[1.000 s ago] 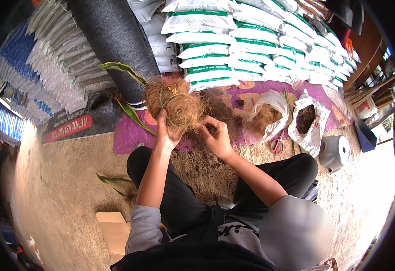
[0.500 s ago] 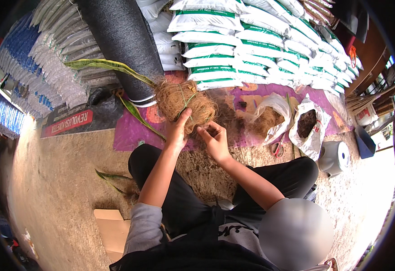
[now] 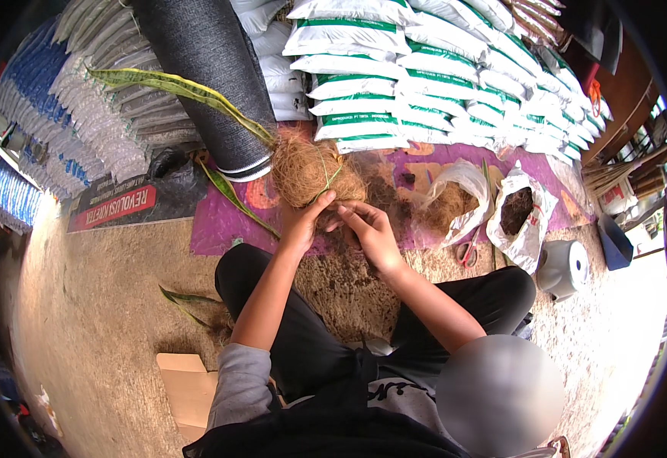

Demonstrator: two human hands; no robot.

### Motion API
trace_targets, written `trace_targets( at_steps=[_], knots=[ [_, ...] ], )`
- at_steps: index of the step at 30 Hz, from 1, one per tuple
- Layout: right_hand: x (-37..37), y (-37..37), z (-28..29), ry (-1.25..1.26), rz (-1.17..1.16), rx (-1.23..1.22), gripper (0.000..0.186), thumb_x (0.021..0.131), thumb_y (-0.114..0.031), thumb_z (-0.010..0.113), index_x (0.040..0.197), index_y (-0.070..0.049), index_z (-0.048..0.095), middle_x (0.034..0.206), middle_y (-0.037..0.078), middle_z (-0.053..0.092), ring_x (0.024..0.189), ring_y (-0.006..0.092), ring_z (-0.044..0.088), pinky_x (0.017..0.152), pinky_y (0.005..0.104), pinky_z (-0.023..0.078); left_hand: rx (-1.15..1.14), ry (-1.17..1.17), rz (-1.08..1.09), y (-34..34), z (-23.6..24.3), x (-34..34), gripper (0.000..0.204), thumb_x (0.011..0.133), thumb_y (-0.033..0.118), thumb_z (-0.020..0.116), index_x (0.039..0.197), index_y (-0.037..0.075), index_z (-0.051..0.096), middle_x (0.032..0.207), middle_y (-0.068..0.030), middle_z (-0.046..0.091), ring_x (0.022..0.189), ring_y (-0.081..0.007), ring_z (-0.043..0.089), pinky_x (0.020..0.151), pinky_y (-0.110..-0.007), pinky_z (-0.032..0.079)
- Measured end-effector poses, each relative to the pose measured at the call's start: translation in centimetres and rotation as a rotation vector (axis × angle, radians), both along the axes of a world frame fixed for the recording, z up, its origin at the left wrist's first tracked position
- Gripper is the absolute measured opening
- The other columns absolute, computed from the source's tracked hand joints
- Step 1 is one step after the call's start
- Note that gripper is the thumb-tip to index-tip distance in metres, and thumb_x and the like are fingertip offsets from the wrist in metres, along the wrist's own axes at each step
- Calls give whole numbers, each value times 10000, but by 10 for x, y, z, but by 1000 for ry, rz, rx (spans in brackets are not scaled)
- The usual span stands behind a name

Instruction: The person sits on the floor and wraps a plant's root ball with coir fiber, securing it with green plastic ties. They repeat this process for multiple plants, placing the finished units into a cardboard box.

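Note:
A shaggy ball of brown coconut fibre point(image 3: 303, 174) is held up over the purple sheet, in front of my crossed legs. Green string point(image 3: 329, 182) runs across it, and a long yellow-edged snake plant leaf point(image 3: 188, 89) sticks out to the upper left. My left hand point(image 3: 303, 226) grips the ball from below, its thumb along the string. Close beside it, my right hand point(image 3: 375, 235) has its fingers drawn together against the ball's underside. What those fingertips pinch is hidden. Another snake plant leaf point(image 3: 236, 200) lies behind my left wrist.
To the right stand an open bag of brown fibre point(image 3: 467, 188) and a white bag of dark soil point(image 3: 513, 244), with red-handled scissors point(image 3: 468, 253) near them. Stacked white sacks point(image 3: 360, 84) and a black roll point(image 3: 207, 84) rise behind. Cardboard point(image 3: 185, 389) lies at the left.
The fibre ball has turned a little, and its leaf has swung upward and left. My right hand has shifted slightly right and down, its fingers now tucked beneath the ball.

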State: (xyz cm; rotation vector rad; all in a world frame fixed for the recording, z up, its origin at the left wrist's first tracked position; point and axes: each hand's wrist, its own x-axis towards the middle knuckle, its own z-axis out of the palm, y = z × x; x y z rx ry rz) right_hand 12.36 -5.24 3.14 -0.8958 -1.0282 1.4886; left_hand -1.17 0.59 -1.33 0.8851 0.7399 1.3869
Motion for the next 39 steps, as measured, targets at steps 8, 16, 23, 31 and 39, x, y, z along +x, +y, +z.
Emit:
trace_targets(
  at_steps=[8, 16, 23, 31, 39],
  knots=[
    [41, 2, 50, -181, 102, 243, 203, 813, -19, 580, 1013, 4, 551, 842, 44, 622, 630, 44, 540, 496, 180, 378, -31, -111, -114, -5, 12, 2, 592, 710, 157, 748, 1175, -4, 417, 1094, -111, 529, 994, -213, 543, 864, -334, 470],
    [43, 17, 43, -1068, 14, 733, 1321, 453, -324, 868, 1388, -59, -27, 1423, 231, -9, 1322, 388, 82, 1073, 474, 185, 8, -73, -113, 2, -1, 2, 684, 687, 186, 764, 1225, 8, 380, 1156, -121, 484, 1091, -232, 470, 929, -364, 413],
    [54, 29, 37, -904, -146, 930, 1192, 462, -220, 817, 1389, -85, 79, 1421, 250, 4, 1324, 404, 71, 1064, 523, 151, -52, -80, -125, -7, 8, -1, 665, 691, 198, 764, 1215, 10, 399, 1142, -108, 498, 1082, -219, 477, 939, -369, 398],
    [40, 27, -18, -1487, -114, 1240, 909, 602, -284, 743, 1366, -257, 249, 1398, 225, 182, 1306, 384, 178, 1051, 561, 128, -94, -128, -178, -10, 15, 3, 604, 719, 144, 738, 1211, 18, 410, 1180, -102, 494, 1102, -208, 472, 939, -352, 400],
    [28, 36, 15, -1023, -197, 1035, 1102, 467, -226, 834, 1357, -96, 197, 1396, 239, 175, 1279, 391, 243, 1028, 501, 243, 79, -46, -158, -10, 12, 5, 599, 731, 160, 733, 1215, 14, 410, 1171, -91, 493, 1074, -189, 486, 917, -332, 412]
  ],
)
